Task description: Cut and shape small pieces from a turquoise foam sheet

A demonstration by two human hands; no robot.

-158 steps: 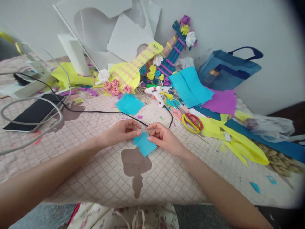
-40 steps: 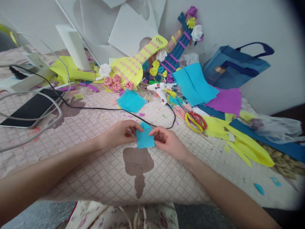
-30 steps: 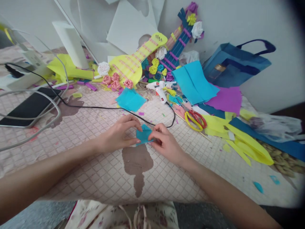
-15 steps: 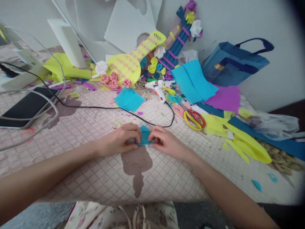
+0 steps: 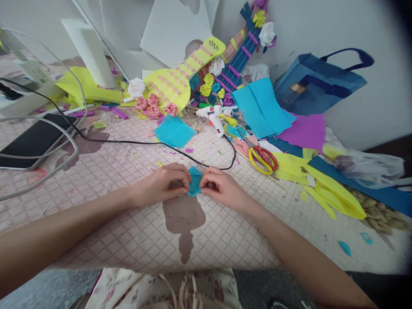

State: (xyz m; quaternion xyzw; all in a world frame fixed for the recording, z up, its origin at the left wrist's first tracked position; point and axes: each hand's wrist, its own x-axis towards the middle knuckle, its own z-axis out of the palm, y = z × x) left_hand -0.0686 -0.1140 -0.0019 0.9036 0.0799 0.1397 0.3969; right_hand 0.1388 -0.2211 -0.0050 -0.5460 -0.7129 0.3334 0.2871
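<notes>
Between my hands is a small piece of blue crepe paper (image 5: 195, 181), folded to points at its top and bottom. My left hand (image 5: 172, 182) pinches its left edge between thumb and fingers. On the opposite edge, my right hand (image 5: 217, 184) grips it the same way. Both hands rest low over the quilted cloth (image 5: 128, 231), near a brown patch in its pattern. Farther back lies a stack of square blue paper (image 5: 175, 131), apart from both hands.
A black cord (image 5: 141, 142) runs behind my hands to a white glue gun (image 5: 216, 120). Scissors (image 5: 262, 159) lie to the right amid yellow paper scraps (image 5: 289, 167). Yellow (image 5: 170, 88) and blue paper guitars (image 5: 240, 60) lean at the back. A phone (image 5: 35, 139) lies left, a blue bag (image 5: 322, 81) right.
The lower edge of the blue paper was straight across and now comes to a point. Both hands still pinch its sides and have barely shifted. The view has tilted slightly.
</notes>
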